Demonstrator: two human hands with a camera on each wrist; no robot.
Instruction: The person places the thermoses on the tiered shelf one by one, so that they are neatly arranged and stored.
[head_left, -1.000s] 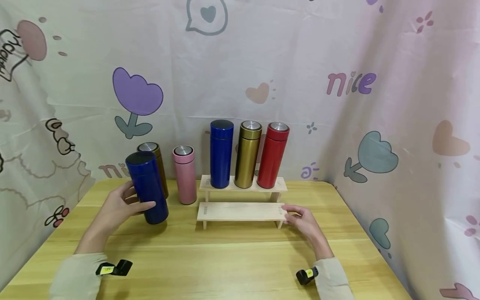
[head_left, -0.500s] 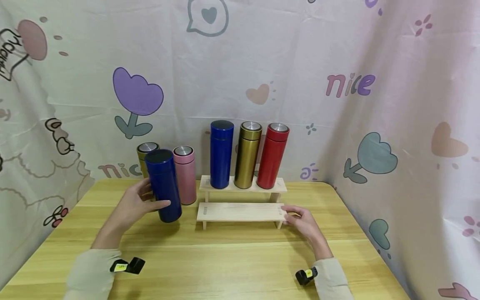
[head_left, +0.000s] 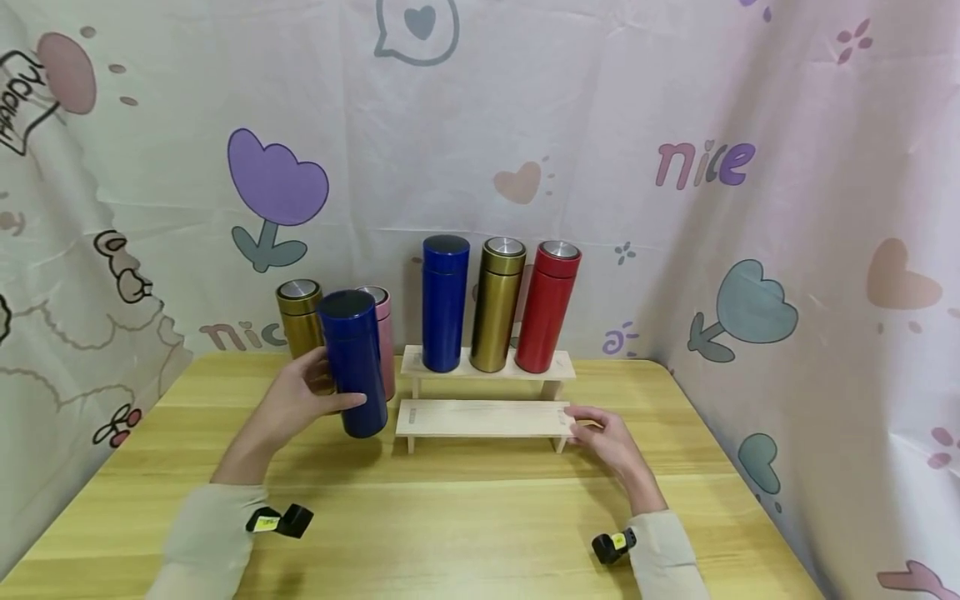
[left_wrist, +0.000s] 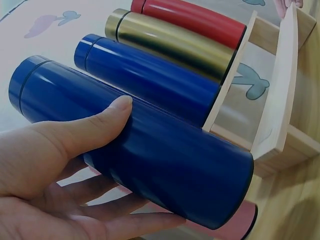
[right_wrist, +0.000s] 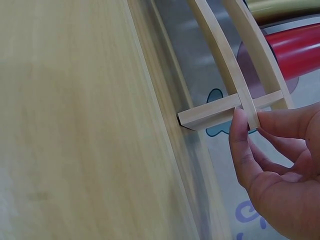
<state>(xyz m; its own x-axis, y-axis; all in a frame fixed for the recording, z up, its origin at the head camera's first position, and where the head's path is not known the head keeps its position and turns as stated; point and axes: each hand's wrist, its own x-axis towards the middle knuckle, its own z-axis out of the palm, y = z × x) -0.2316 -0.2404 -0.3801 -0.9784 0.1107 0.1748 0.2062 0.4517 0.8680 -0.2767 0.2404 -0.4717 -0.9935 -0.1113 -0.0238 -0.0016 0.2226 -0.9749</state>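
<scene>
In the head view my left hand [head_left: 300, 398] grips a dark blue thermos bottle [head_left: 354, 367], tilted slightly and held up left of a two-tier wooden rack [head_left: 480, 418]. The left wrist view shows the thumb across this thermos [left_wrist: 150, 145] and the fingers beneath it. My right hand [head_left: 609, 437] pinches the right end of the rack's lower shelf; in the right wrist view thumb and fingers meet at the shelf's end [right_wrist: 247, 107]. On the upper tier stand a blue thermos [head_left: 445, 308], a gold thermos [head_left: 497, 312] and a red thermos [head_left: 547, 312].
Behind the held thermos stand a gold thermos [head_left: 300, 321] and a partly hidden pink thermos [head_left: 385, 337] on the wooden table [head_left: 465, 533]. A patterned cloth [head_left: 600, 100] hangs behind and at both sides.
My left hand has carried the blue thermos rightward toward the rack, so it now covers much of the pink thermos and uncovers the gold one. My right hand has stayed at the rack.
</scene>
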